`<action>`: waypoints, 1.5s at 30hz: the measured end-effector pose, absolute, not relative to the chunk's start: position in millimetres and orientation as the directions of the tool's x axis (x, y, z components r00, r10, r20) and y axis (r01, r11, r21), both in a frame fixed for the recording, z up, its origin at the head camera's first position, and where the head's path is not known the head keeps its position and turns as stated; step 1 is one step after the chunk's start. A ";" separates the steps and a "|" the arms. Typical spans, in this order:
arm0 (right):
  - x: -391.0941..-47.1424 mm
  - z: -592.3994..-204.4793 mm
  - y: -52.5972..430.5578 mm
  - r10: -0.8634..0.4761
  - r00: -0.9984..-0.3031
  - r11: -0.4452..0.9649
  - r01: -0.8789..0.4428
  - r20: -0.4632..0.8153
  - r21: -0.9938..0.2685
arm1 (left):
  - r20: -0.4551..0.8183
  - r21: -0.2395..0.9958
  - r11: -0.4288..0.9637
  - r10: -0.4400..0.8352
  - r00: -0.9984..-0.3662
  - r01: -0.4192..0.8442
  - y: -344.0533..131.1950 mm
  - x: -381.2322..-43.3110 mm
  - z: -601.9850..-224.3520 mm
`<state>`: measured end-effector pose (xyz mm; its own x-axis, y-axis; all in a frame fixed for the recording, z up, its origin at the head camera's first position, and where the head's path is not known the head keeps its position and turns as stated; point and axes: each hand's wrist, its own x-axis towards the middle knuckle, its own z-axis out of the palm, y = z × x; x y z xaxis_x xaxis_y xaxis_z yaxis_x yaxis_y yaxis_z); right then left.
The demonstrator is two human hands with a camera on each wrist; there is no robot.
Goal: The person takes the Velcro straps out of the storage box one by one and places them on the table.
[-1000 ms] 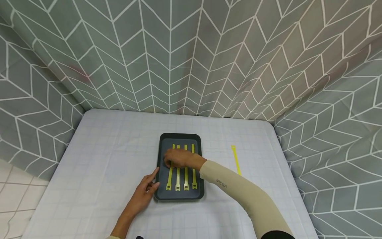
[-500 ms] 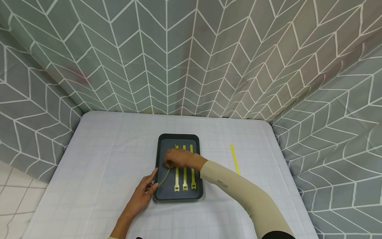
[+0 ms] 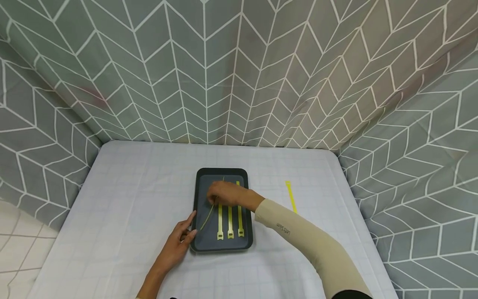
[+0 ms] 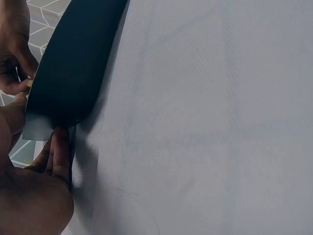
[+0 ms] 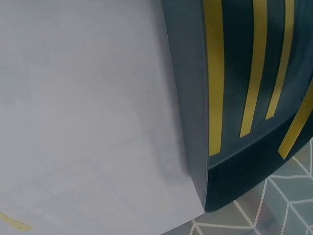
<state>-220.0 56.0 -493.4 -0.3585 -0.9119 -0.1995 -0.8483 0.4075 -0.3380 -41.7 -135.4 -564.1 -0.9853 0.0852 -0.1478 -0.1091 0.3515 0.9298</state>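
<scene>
A dark grey rectangular tray (image 3: 240,247) stands on the white-covered table. Over its left part, my right hand (image 3: 227,193) pinches a yellow hook-and-loop cable tie (image 3: 207,216) between thumb and fingers. That tie is bowed and seen edge-on, and in the right wrist view its end (image 5: 296,128) slants above the tray. Three more flat yellow ties (image 3: 230,222) lie side by side in the tray, slotted heads toward me, partly hidden by the right hand. My left hand (image 3: 177,243) holds the tray's left edge; in the left wrist view the thumb is at the rim and fingers at the outer wall (image 4: 73,63).
Another yellow cable tie (image 3: 291,196) lies on the table right of the tray, its lower end behind the right sleeve (image 3: 306,236). Grey curtains (image 3: 224,74) with white lines rise behind and at both sides. The table (image 3: 142,182) extends around the tray.
My right hand has lifted the leftmost cable tie off the tray floor, where it lay flat, and moved slightly right with it. My left hand has stayed at the tray's edge.
</scene>
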 end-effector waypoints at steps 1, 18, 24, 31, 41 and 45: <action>-220.8 -491.6 57.5 -0.914 -0.360 0.404 -0.847 -0.187 -0.346 | -0.148 0.931 0.349 0.084 -0.985 -0.110 -135.5 -41.8 -564.2; -230.4 -478.1 90.2 -0.885 -0.463 0.418 -0.750 -0.043 -0.512 | -0.128 0.921 0.378 0.073 -0.989 -0.092 -134.8 -41.4 -563.7; -229.5 -479.5 114.0 -0.848 -0.530 0.418 -0.670 0.001 -0.614 | -0.137 0.918 0.385 0.076 -0.988 -0.098 -133.9 -42.5 -564.4; -230.0 -483.8 139.9 -0.788 -0.615 0.437 -0.588 0.024 -0.681 | -0.172 0.914 0.384 0.076 -0.982 -0.131 -135.0 -43.4 -564.6; -228.8 -493.6 161.0 -0.649 -0.761 0.492 -0.445 0.026 -0.749 | -0.185 0.917 0.370 0.075 -0.980 -0.145 -134.2 -43.6 -564.5; -227.5 -497.3 167.2 -0.584 -0.811 0.520 -0.365 -0.011 -0.772 | -0.178 0.916 0.378 0.075 -0.981 -0.137 -133.3 -43.1 -564.3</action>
